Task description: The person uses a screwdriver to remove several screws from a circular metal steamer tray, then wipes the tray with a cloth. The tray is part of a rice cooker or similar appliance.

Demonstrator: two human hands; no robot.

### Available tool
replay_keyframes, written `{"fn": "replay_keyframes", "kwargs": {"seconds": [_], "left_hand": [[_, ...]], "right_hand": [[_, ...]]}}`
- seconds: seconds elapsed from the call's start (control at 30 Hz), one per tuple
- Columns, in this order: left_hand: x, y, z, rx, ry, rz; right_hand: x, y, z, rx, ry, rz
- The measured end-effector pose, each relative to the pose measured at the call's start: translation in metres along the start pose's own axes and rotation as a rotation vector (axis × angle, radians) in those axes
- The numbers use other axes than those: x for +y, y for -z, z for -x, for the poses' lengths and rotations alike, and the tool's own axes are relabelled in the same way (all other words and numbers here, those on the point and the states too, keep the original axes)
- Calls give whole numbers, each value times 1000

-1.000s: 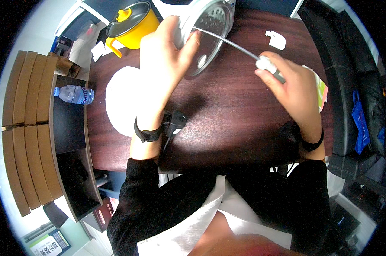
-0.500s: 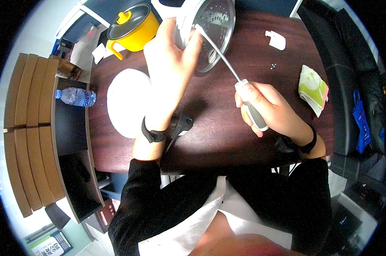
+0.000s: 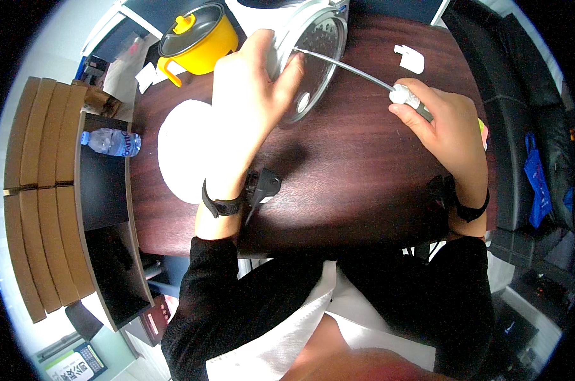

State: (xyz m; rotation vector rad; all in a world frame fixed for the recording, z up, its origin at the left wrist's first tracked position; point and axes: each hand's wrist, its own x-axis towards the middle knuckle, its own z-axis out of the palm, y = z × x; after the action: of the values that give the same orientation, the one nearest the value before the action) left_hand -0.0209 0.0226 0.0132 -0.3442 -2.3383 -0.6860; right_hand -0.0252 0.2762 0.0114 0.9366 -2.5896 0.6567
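Observation:
My left hand (image 3: 249, 101) grips the edge of a white appliance part with a round see-through face (image 3: 322, 57), tilted up on its side at the far middle of the table. Its thumb presses near the face, and the fingers behind are hidden. In my right hand (image 3: 449, 124) is a screwdriver (image 3: 354, 71) with a grey and white handle and a long metal shaft. The shaft slants far-left, and its tip meets the part just above my left thumb. Left of my left forearm lies a white rounded piece (image 3: 182, 152), too bright to make out.
A yellow pot (image 3: 208, 47) with a dark lid stands at the far left, near a water bottle (image 3: 113, 142). A small white piece (image 3: 411, 59) lies far right. My right hand mostly covers a green cloth (image 3: 483, 131). A black sofa (image 3: 513, 120) flanks the table's right.
My right hand has moved right and away from me, swinging the screwdriver to a flatter slant. The round part has turned and dropped slightly. Small bits and most of the cloth are now covered.

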Motion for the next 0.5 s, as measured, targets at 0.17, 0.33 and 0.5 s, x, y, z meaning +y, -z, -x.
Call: {"fn": "replay_keyframes", "kwargs": {"seconds": [0.17,0.33,0.5], "left_hand": [[-5,4,-1,-74,-12,0],[-8,9,-3,-137,36,76],[-13,5,-3,-114,109,97]], "right_hand": [[2,-3,1,38,23,39],[1,-2,0,-209,-119,-232],[-12,-7,3,-474,-468,-962]]}}
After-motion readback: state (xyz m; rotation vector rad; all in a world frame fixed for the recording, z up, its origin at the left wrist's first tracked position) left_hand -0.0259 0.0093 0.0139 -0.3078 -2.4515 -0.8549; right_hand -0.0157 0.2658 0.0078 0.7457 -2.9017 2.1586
